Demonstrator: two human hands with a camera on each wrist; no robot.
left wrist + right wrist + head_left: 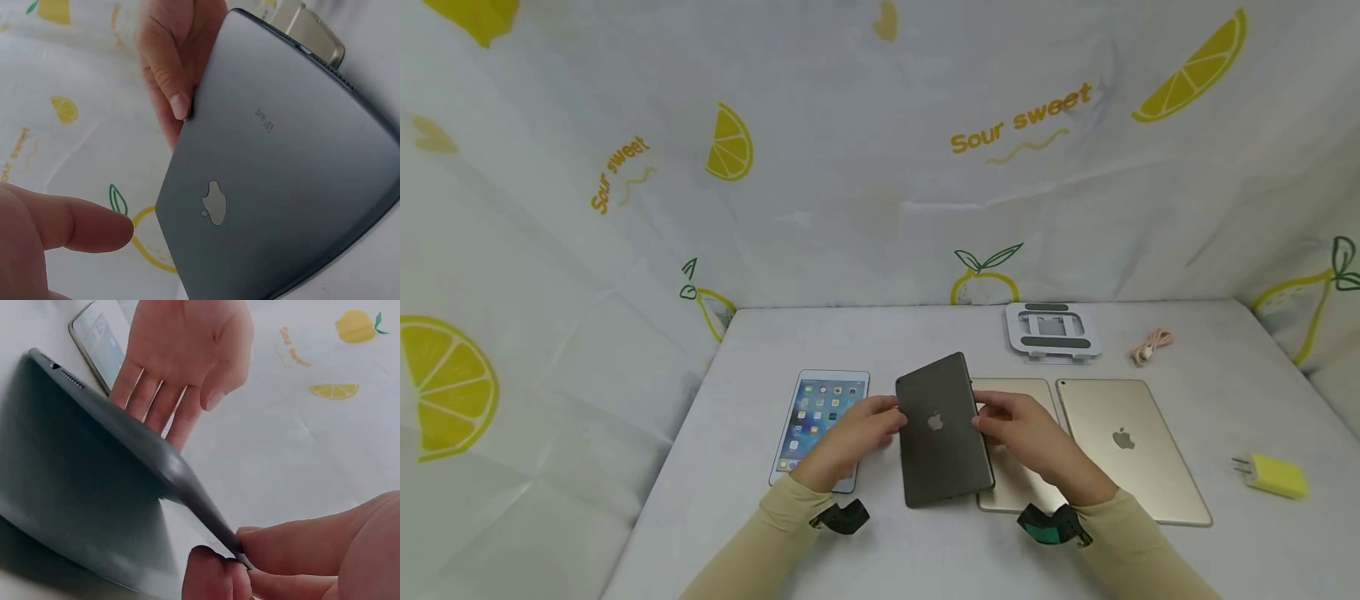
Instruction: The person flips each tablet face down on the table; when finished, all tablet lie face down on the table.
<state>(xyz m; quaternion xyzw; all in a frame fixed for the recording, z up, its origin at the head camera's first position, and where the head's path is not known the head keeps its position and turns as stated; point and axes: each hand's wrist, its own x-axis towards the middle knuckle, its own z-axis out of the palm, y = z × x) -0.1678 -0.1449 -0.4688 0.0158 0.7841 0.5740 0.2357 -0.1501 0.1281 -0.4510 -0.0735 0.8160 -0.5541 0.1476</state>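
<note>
A dark grey iPad (942, 450) is held up off the table, tilted, its back with the apple logo facing up. My right hand (1026, 433) pinches its right edge between thumb and fingers, as the right wrist view shows around the pinching hand (300, 556). At the opposite edge is my left hand (861, 433); its fingers look straight in the right wrist view, and its thumb (94, 228) stands apart from the iPad in the left wrist view. Whether those fingers touch the underside, I cannot tell. A white iPad (827, 408) with its screen lit lies partly under my left forearm.
Two gold tablets lie face down at right: one (1011, 492) partly behind my right hand, another (1138, 450) beside it. Farther back are a white-and-grey folding stand (1052, 331) and a coiled pink cable (1152, 345). A yellow charger plug (1273, 476) lies far right.
</note>
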